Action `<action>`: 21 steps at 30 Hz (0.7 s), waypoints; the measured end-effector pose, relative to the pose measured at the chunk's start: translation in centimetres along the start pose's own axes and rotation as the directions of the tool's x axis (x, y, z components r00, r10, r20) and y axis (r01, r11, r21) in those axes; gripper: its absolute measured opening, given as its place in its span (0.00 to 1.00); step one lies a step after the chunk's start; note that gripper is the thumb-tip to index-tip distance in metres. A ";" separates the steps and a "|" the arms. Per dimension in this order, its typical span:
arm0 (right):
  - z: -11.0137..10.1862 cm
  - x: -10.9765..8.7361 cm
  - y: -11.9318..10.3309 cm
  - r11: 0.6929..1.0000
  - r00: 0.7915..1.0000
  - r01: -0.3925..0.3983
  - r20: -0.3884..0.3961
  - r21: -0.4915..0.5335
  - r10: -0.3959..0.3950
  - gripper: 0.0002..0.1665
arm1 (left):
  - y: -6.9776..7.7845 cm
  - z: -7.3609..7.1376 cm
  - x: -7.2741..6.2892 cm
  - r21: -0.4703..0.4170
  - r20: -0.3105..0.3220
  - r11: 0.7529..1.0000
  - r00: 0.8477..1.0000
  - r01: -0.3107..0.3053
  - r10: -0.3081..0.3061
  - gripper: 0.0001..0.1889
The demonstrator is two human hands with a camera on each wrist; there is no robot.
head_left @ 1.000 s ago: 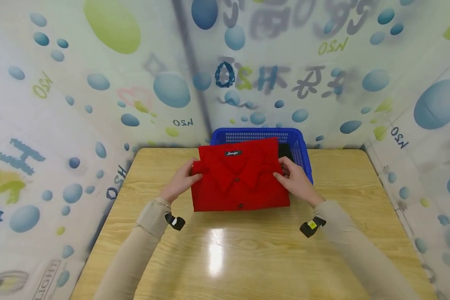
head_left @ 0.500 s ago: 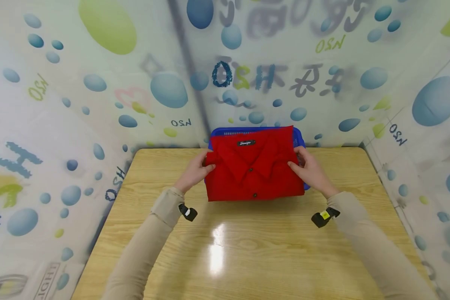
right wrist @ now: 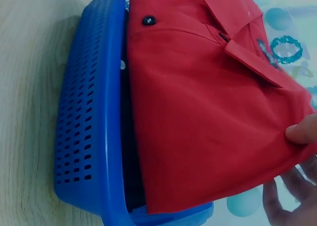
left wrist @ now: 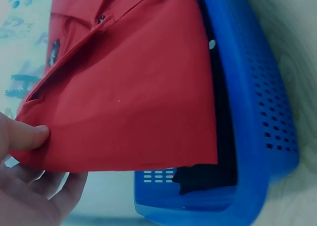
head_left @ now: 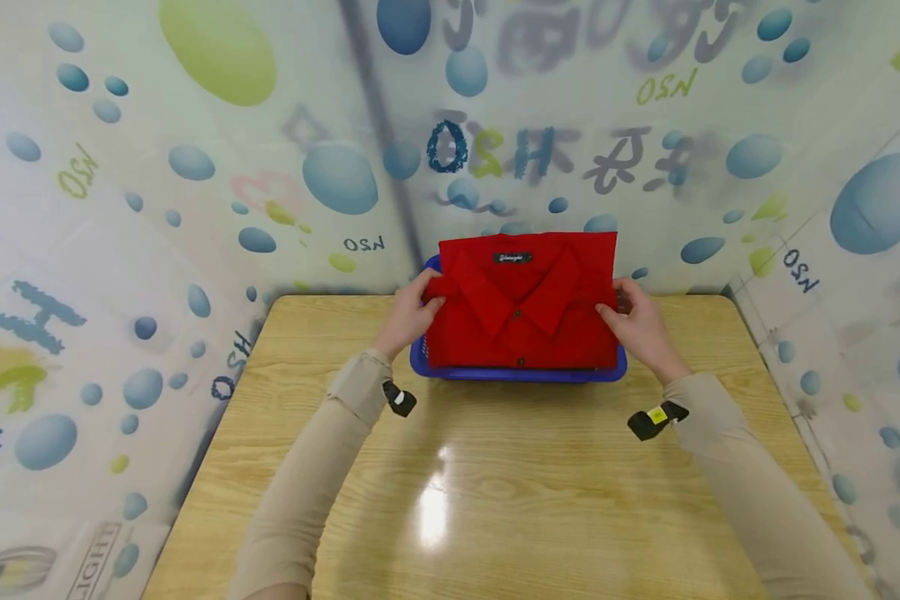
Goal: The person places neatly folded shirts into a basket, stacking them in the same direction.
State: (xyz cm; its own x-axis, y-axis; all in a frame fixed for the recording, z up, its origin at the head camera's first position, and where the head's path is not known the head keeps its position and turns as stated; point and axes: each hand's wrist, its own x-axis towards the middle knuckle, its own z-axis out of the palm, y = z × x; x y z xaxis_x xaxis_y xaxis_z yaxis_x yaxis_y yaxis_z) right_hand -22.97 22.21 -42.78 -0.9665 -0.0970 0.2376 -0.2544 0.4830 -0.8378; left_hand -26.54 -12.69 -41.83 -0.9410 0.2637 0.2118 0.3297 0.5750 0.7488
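Observation:
A folded red shirt [head_left: 521, 292] with a collar, dark buttons and a black neck label is held over the blue plastic basket [head_left: 521, 375]. My left hand [head_left: 408, 315] pinches its left side, thumb [left wrist: 29, 137] on top and fingers beneath. On the opposite side my right hand [head_left: 641, 323] pinches it the same way. The shirt's lower edge lies just inside the basket's front rim, as both wrist views show. Beneath the shirt, dark cloth [left wrist: 205, 176] shows inside the basket; the rest of the basket's inside is hidden.
The basket stands on a wooden table [head_left: 525, 483] near its back edge. A patterned wall covering [head_left: 285, 167] rises right behind it, with more on the left and right sides.
Both hands have carried the red shirt forward and to the right. It was partly in front of the basket and now lies over it, with the front rim showing below its edge.

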 end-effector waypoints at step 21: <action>1.8 -0.1 2.2 0.980 0.998 -0.026 0.053 -0.199 0.038 0.15 | -3.1 1.6 0.3 0.040 0.032 0.968 0.968 0.249 -0.251 0.21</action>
State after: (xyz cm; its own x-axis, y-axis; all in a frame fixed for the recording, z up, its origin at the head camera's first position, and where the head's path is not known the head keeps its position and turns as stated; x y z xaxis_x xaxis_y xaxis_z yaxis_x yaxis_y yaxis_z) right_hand -23.50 21.71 -45.52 -0.9758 -0.1246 0.1795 -0.2170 0.6491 -0.7291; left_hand -27.67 -13.12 -45.09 -0.9908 0.1357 -0.0027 0.0874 0.6530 0.7523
